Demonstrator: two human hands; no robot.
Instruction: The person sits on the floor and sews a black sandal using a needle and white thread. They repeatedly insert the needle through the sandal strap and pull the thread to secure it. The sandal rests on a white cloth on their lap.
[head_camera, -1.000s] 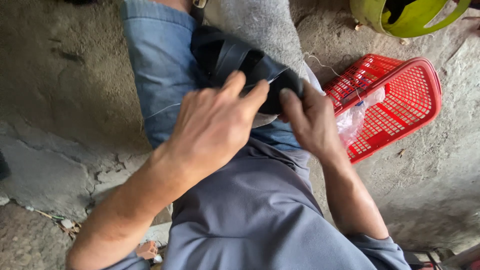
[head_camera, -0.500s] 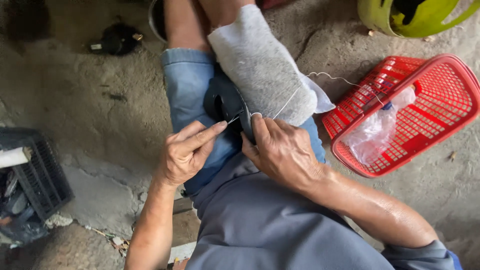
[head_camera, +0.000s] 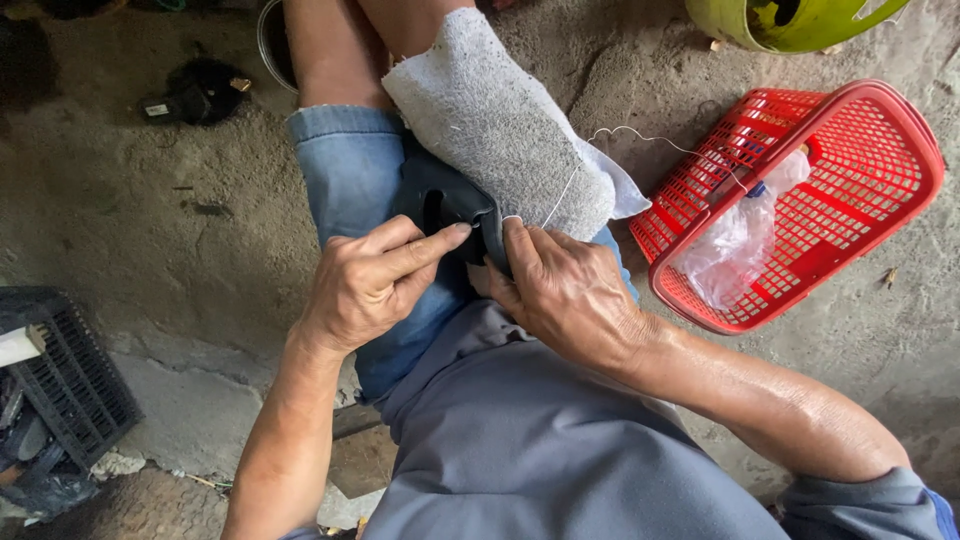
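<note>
Nearest the camera: grey shirt (head_camera: 560, 450) of the seated person, with both bare forearms reaching forward over the lap. Left hand (head_camera: 375, 280): closed in a pinch, thumb and forefinger pressed on the edge of a black leather-like piece (head_camera: 450, 205) lying on the thigh over the blue denim shorts (head_camera: 350, 170). Right hand (head_camera: 570, 290): fingers curled shut against the same black piece from the other side, apparently gripping a needle, which is too small to make out; a white thread (head_camera: 560, 195) runs taut from the fingertips up across the cloth. Grey towel-like cloth (head_camera: 500, 120): draped over the raised knee, just beyond and touching the black piece, a white corner showing at its right. Judgement on the stitch in hand: it goes best with the left pinch kept close to the point where the thread enters, the edge held flat, and the thread drawn straight and evenly so the loose length does not snag on the cloth. Right, on the concrete floor (head_camera: 120, 200): red plastic basket (head_camera: 890, 170) holding a clear plastic bag (head_camera: 735, 245); the loose thread trails toward its rim. Left edge: black plastic crate (head_camera: 60, 380), partly cut off. Far left: small dark object (head_camera: 195, 90), kind unclear. Far right, top edge: yellow-green plastic container (head_camera: 800, 22), only its lower part in view.
</note>
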